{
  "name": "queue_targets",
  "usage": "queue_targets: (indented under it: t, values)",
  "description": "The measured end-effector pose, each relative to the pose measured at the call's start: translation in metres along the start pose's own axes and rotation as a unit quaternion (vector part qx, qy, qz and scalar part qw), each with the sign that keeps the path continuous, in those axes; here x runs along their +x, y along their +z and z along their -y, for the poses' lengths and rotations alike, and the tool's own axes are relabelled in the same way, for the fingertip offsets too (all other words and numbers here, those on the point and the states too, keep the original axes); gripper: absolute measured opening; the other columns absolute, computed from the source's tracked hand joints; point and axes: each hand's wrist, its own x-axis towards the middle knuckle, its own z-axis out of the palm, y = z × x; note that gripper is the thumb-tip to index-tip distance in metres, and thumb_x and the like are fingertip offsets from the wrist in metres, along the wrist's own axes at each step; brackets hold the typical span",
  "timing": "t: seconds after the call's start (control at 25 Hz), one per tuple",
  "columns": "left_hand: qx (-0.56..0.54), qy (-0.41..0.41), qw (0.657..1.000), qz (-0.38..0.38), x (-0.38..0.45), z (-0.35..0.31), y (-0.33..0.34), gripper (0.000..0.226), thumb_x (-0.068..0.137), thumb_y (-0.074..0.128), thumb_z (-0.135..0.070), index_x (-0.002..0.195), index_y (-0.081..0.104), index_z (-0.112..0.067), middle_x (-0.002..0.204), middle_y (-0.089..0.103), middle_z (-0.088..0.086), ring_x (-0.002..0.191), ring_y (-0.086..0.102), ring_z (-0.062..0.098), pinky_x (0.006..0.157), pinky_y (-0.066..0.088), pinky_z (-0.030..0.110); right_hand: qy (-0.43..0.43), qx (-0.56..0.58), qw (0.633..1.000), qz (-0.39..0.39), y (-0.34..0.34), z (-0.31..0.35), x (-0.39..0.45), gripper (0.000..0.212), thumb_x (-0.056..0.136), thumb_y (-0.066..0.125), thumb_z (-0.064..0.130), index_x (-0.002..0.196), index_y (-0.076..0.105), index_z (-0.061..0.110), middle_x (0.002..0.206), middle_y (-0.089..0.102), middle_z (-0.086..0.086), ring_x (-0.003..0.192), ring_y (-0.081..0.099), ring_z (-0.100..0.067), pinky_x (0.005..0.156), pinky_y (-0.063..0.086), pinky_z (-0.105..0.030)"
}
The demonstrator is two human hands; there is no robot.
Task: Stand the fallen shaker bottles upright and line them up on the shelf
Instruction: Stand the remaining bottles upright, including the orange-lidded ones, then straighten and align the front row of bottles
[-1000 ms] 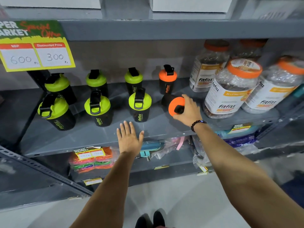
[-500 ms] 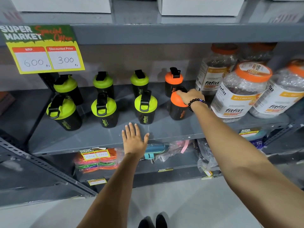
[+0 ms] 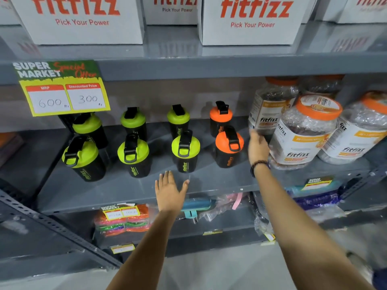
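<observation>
Standing bottles: we count eight shaker bottles upright on the grey shelf, in two rows of four.
Far row: three green-lidded shakers and, at the right end, an orange-lidded shaker.
Near row: a green-lidded shaker at the left end, a second, a third, then the near orange-lidded shaker at the right end.
Our right hand: it hovers just right of the near orange-lidded shaker, apart from it, fingers loosely spread and holding nothing; a dark bead bracelet circles the wrist.
Our left hand: palm down at the near edge of the shelf, fingers spread wide and empty, just in front of the third green-lidded shaker.
Right side of shelf: large clear fitfizz jars with orange lids stand crowded together, the nearest just beside our right hand.
Price sign: hangs from the shelf above at the left, reading 600 and 300.
Top shelf: white fitfizz boxes.
</observation>
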Motion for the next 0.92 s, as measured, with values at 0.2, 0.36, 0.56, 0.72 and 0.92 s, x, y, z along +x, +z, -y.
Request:
queue_targets:
  t: [0.2,0.36,0.56,0.72,0.92]
  values:
    - [-0.265,-0.081,0.961,-0.005,0.026,-0.027,-0.004,0.093,0.066,0.083,-0.019,0.140,0.028,-0.005,0.146,0.038,0.015,0.138,0.031,0.028,0.114,0.027,0.039,0.015,-0.029,0.994,0.105,0.008,-0.056,-0.017,0.061,0.077,0.062,0.004,0.134,0.041,0.008,0.135,0.053,-0.016,0.125,0.048,-0.031,0.106,0.038,-0.041]
    - [-0.294,-0.098,0.950,-0.028,0.039,-0.035,-0.003,0.087,0.054,0.087,-0.010,0.128,0.043,-0.008,0.129,0.054,0.017,0.128,0.041,0.034,0.106,0.037,0.047,-0.009,-0.066,0.986,0.151,0.016,-0.064,-0.010,0.083,0.066,0.077,0.006,0.138,0.035,0.012,0.138,0.050,-0.013,0.128,0.046,-0.031,0.110,0.036,-0.044]
    - [-0.260,-0.119,0.956,-0.065,0.042,-0.041,0.002,0.083,0.060,0.085,-0.017,0.131,0.044,-0.008,0.129,0.055,0.019,0.128,0.038,0.035,0.105,0.036,0.048,-0.045,-0.086,0.980,0.174,0.014,-0.067,-0.002,0.078,0.064,0.081,0.011,0.132,0.043,0.014,0.131,0.057,-0.010,0.123,0.051,-0.029,0.106,0.037,-0.040]
    - [-0.240,-0.124,0.961,-0.065,0.042,-0.042,0.002,0.073,0.060,0.085,-0.020,0.122,0.051,-0.006,0.122,0.058,0.020,0.122,0.044,0.037,0.101,0.039,0.050,-0.060,-0.074,0.977,0.192,0.018,-0.067,0.000,0.068,0.064,0.081,0.008,0.124,0.049,0.013,0.123,0.063,-0.012,0.118,0.055,-0.030,0.105,0.041,-0.044]
    - [-0.265,-0.151,0.950,-0.070,0.037,-0.040,-0.002,0.068,0.058,0.086,-0.015,0.116,0.053,-0.002,0.118,0.059,0.021,0.117,0.048,0.036,0.098,0.043,0.048,-0.062,-0.058,0.977,0.193,0.014,-0.070,-0.003,0.067,0.063,0.081,0.005,0.123,0.050,0.007,0.125,0.061,-0.015,0.119,0.054,-0.030,0.106,0.041,-0.046]
